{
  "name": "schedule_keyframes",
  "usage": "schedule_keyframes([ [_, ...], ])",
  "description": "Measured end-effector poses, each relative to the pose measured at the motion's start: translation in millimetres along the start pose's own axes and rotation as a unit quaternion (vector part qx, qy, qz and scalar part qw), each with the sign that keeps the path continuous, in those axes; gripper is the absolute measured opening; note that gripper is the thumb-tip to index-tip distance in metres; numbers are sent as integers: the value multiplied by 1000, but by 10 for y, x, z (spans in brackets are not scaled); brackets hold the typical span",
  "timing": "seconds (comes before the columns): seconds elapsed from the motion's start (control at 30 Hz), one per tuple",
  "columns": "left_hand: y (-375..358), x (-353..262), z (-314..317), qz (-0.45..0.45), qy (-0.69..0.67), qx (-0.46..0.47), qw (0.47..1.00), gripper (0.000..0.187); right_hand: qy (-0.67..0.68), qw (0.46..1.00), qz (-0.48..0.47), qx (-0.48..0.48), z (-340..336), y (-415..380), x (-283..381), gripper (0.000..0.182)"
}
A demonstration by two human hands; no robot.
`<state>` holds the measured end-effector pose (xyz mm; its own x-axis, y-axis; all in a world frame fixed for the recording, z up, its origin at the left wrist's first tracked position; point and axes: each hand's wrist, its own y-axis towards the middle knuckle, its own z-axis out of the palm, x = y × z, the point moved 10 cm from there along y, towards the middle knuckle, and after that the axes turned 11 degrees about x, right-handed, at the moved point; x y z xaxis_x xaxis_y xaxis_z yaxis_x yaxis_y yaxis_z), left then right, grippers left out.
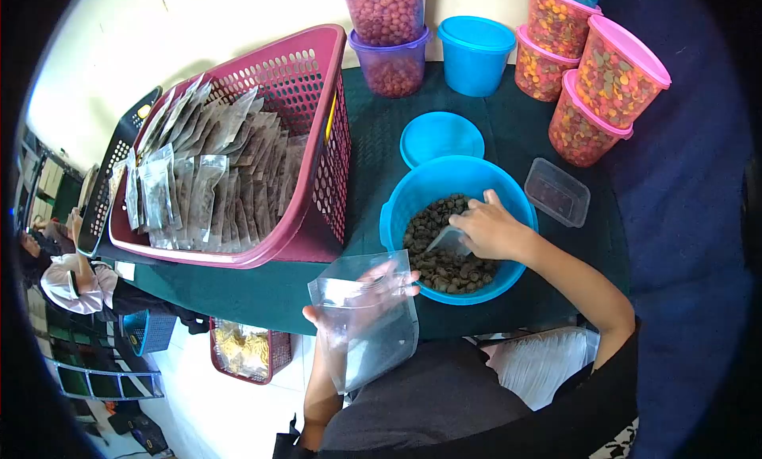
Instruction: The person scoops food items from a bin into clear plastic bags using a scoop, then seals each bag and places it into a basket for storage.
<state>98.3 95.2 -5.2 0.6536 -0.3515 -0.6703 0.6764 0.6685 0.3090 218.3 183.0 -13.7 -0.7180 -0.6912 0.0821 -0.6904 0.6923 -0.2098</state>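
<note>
A blue tub [387,225] in front of me holds small, dark, shell-shaped pieces [436,217]. Over these pieces my right hand [496,229] is closed on a clear plastic scoop [451,241], whose lower end dips among them. At the tub's near left, my left hand [375,286] grips an upright clear zip bag [373,352] by its upper part, fingers showing through and around the film. No dark pieces are visible inside the bag. A round blue lid [441,140] lies just behind the tub.
Left stands a maroon basket [325,141] packed with filled bags [210,189]. Colourful lidded tubs [623,66], a closed blue tub [475,62] and a clear tray [557,192] stand beyond. Empty bags [548,364] rest by my lap. Another person [71,284] sits far left.
</note>
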Motion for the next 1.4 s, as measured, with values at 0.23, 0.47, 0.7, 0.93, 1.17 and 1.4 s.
schedule_keyframes([
  [0.23,-17,9,-42,-4,7,-6,1000,122,28,999,28,-33,-156,-300,200,17],
  [0.47,-24,21,-33,-20,13,-10,1000,123,36,991,100,-84,-291,-462,216,15],
  [0.7,-52,47,-106,-4,2,1,1000,123,79,987,141,-22,-103,-366,137,19],
  [0.93,-28,-8,-15,-11,-2,-2,1000,124,100,978,164,-75,-207,-372,265,18],
  [1.17,-49,60,-94,-11,3,-11,1000,125,173,972,159,-14,-89,-246,85,21],
  [1.4,-39,64,-87,-7,-7,-4,1000,125,339,929,149,25,36,-125,-128,25],
])
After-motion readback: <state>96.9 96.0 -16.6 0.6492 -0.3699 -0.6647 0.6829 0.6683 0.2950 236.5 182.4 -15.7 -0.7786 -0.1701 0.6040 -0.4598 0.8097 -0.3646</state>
